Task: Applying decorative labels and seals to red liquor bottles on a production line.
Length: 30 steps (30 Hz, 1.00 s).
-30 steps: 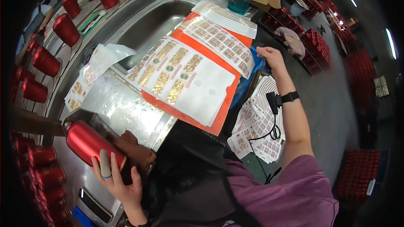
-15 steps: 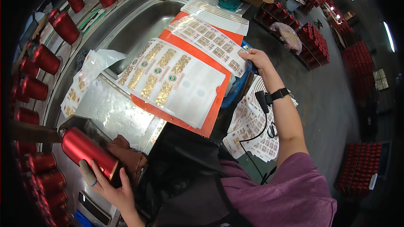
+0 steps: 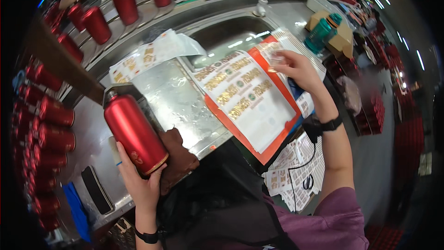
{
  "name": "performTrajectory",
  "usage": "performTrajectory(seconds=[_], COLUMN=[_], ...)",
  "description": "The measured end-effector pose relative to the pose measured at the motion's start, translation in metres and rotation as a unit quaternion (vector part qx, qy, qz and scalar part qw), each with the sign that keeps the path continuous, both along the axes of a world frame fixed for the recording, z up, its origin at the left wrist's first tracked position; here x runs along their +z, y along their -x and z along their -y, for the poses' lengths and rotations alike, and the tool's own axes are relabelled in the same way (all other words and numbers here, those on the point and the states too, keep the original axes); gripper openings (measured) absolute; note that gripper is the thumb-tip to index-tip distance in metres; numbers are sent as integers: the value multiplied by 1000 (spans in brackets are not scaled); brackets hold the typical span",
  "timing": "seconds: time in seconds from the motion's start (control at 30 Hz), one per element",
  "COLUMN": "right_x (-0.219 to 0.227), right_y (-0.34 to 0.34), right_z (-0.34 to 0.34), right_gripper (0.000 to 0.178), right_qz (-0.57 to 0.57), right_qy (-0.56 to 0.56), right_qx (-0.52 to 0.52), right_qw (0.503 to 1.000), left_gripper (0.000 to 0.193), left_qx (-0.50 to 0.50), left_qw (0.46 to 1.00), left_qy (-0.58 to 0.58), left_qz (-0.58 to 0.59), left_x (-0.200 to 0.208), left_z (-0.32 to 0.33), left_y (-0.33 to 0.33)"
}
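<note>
A glossy red metal bottle lies tilted on the bench, its neck at a dark holder. My left hand is wrapped around its base, with a grey cover on one finger. Beside the base is a crumpled brown cloth. On the right, a white sheet of gold and green decals rests on an orange sheet. Above the upper right part of these sheets, my right hand is closed in a pinch. Something small and pale shows at its fingertips, too blurred to name.
A metal sink lies beyond the bench, with loose decal sheets beside it. Red bottles line the far side and left. A phone and blue cloth lie front left. A teal bottle stands far right.
My view has swung left. My right hand has left the edge of the smaller decal sheet and now pinches above the sheets. My left hand has closed more around the red bottle's base.
</note>
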State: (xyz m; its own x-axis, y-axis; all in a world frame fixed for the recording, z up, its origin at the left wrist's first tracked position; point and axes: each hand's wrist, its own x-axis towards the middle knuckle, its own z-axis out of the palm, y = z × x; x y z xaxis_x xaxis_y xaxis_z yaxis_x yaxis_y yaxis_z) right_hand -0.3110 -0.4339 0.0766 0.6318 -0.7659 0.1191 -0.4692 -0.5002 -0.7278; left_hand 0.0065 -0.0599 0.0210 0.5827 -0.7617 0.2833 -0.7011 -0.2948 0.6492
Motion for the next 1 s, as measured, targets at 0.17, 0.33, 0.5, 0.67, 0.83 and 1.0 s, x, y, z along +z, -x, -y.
performTrajectory(seconds=[0.17,0.33,0.5,0.67,0.83,1.0], right_x=[-17,-86,-82,4,82,122], right_y=[-152,-213,-207,-214,-230,-256], right_z=[74,148,150,66,-69,-158], right_gripper=[19,25,27,24,12,11], right_qz=[-107,-457,-473,-298,-221,-253], right_qy=[-112,128,154,223,197,279], right_qx=[101,79,0,93,340,493], right_qw=[983,877,868,924,892,784], left_gripper=[109,109,116,119,114,123], left_qx=[-25,-27,-30,-86,-83,-73], left_qw=[994,997,994,981,966,983], left_qy=[52,29,26,81,87,49], left_qz=[-92,-68,-101,-157,-228,-159], left_x=[-6,0,-3,-13,-12,-9], left_z=[-8,-7,-1,1,-2,-4], left_y=[-7,-13,-26,-34,-32,-33])
